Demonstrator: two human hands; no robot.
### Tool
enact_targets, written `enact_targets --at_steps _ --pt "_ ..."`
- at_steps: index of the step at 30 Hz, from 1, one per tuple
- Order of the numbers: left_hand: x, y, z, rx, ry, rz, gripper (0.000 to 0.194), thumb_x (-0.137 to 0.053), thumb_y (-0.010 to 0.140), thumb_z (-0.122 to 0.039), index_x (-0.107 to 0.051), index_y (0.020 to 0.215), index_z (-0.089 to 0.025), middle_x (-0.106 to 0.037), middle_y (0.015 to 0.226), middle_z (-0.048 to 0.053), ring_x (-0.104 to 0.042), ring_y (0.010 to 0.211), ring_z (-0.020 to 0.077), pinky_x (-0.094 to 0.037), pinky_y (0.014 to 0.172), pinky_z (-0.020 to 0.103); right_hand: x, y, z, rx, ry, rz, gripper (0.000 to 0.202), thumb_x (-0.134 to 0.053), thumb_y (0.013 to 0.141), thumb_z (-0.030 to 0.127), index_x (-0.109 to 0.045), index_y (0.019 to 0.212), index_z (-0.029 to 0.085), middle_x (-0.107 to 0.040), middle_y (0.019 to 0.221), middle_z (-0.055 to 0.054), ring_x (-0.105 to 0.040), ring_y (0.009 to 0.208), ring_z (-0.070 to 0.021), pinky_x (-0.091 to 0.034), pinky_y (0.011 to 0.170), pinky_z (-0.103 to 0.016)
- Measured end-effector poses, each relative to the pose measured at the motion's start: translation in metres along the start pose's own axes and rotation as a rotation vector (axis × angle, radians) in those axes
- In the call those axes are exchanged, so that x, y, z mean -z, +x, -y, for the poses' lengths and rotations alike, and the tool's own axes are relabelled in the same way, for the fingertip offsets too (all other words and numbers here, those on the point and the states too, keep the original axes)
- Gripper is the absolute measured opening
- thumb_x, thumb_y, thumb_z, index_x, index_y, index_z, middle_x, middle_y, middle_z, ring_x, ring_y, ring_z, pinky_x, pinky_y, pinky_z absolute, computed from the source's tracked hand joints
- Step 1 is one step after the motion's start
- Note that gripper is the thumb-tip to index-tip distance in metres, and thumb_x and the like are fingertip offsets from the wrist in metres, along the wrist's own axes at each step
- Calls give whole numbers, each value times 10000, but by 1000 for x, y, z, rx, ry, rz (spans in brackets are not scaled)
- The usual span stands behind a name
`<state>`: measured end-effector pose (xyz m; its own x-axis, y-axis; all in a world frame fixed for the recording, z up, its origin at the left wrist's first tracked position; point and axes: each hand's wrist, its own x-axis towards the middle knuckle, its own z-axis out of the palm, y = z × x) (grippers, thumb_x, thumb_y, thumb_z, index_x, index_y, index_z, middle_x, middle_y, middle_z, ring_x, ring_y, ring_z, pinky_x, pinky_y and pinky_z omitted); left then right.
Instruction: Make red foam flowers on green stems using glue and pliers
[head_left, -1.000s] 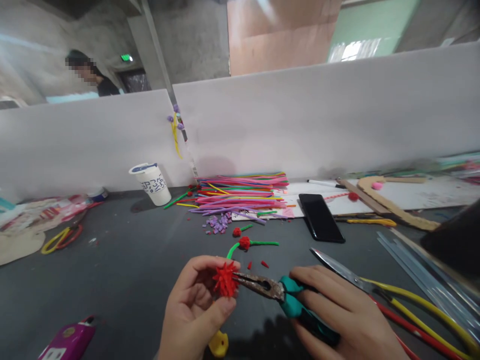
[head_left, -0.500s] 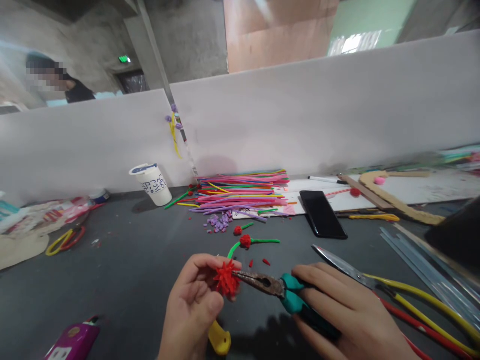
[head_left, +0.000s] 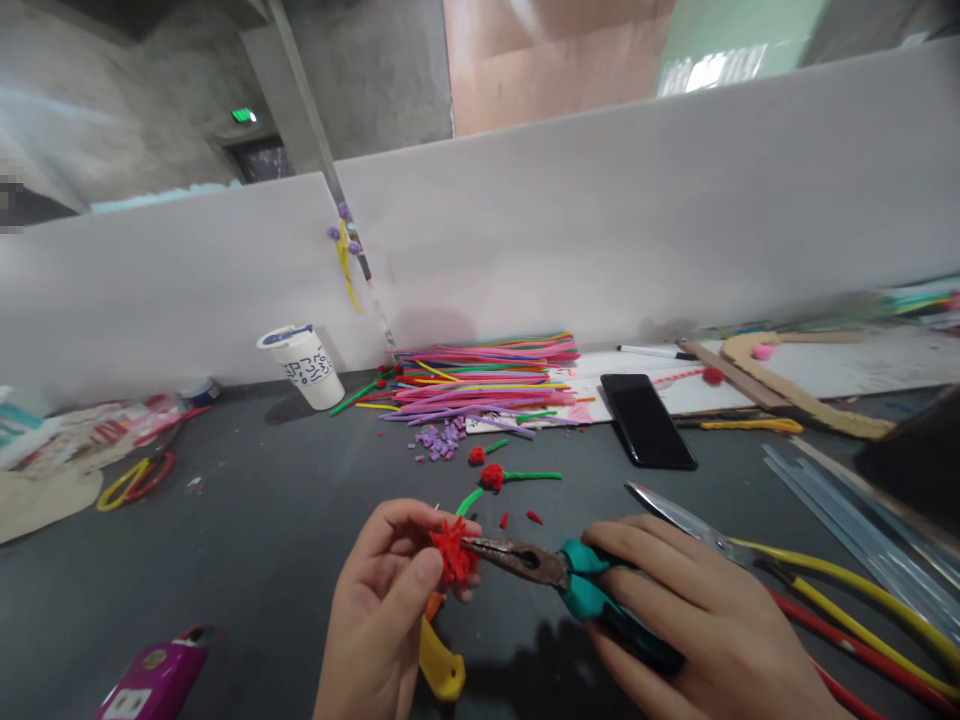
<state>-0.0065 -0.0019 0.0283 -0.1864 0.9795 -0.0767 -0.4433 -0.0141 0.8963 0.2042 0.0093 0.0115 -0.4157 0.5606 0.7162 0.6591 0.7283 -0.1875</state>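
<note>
Between the thumb and fingers of my left hand [head_left: 386, 590] is a red pipe-cleaner flower [head_left: 451, 552] with spiky petals. My right hand [head_left: 697, 600] is closed round the teal handles of rusty needle-nose pliers [head_left: 525, 560]. The tips of the pliers touch the flower's right side; whether they pinch a petal I cannot tell. Just beyond the hands lie small red flower heads [head_left: 492, 477] with green stems [head_left: 532, 476], and a few red snippets [head_left: 534, 517]. Under my left hand a yellow-handled tool [head_left: 441, 665] is partly hidden.
Large scissors [head_left: 720, 545] lie close to my right hand. A bundle of coloured pipe cleaners [head_left: 487, 380], purple bits [head_left: 441, 440], a phone [head_left: 649, 420] and a paper cup [head_left: 304, 368] stand or lie farther back. At front left is a magenta device [head_left: 154, 680]; small scissors [head_left: 135, 483] lie left.
My left thumb has shifted up onto the flower, whose petals look more bunched. The pliers stay at its right side. A person at far left has moved mostly out of view.
</note>
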Motion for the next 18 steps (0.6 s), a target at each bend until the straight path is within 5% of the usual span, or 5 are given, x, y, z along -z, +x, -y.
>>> enact_targets --at_steps 6,18 --pt "0 -1 1 -32 31 -22 174 -835 684 -304 -766 793 -187 -795 793 62 -682 578 145 -545 559 215 1 -1 -1 -22 -24 18 144 -559 807 191 -697 781 221 -753 991 -34 -693 919 -199 -553 852 -312" --pt "4 1 1 -20 49 23 159 -819 720 -295 -780 826 -182 -804 824 76 -709 626 160 -570 584 218 0 -1 2 -18 -34 20 227 -502 884 205 -706 786 212 -756 926 -39 -689 807 -186 -562 729 -293"
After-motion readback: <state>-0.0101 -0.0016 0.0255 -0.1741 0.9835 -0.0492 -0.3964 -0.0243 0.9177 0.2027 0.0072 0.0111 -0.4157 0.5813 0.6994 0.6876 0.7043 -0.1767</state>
